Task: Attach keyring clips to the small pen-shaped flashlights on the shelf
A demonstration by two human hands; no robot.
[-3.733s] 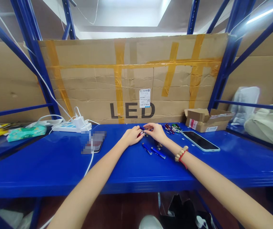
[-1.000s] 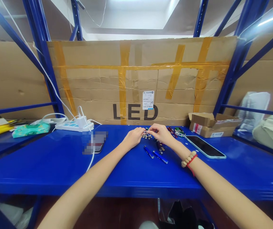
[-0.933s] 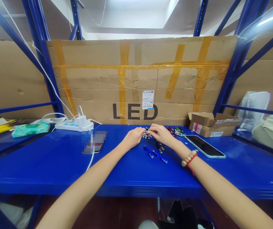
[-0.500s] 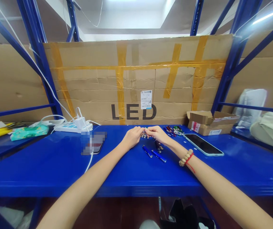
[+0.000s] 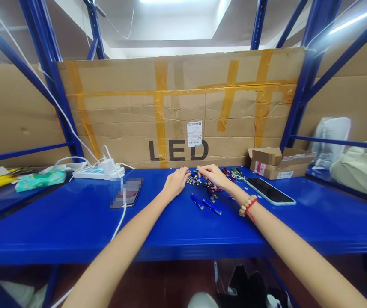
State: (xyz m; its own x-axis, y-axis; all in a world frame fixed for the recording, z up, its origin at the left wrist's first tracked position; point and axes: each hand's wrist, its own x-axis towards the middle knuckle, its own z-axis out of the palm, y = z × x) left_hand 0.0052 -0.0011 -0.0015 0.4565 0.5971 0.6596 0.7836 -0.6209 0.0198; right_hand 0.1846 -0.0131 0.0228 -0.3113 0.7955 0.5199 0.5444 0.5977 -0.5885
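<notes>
Near the far side of the blue table, my left hand (image 5: 176, 183) is closed, its fingertips pressed together around something too small to make out. Opposite it, my right hand (image 5: 213, 174) makes a pinch, and what it holds, if anything, is hidden. A short gap separates the fingertips. Just below that gap is a small green piece (image 5: 196, 173); I cannot tell whether it is touched. Small silver metal parts (image 5: 194, 181) lie between the hands. Dark reddish metal pieces (image 5: 211, 188) are heaped under my right wrist. Closer to me lie two blue pen-like tubes (image 5: 197, 201).
To the right are a pale-cased phone (image 5: 270, 191), an open cardboard box (image 5: 279, 164) and a row of coloured tubes (image 5: 237, 173). On the left, a power strip (image 5: 98, 172), a cable and another phone (image 5: 132, 192) lie. A large cardboard sheet (image 5: 125, 124) stands behind.
My hands have moved apart from meeting fingertips. More silver parts and the reddish heap show now. The whole view has shifted slightly.
</notes>
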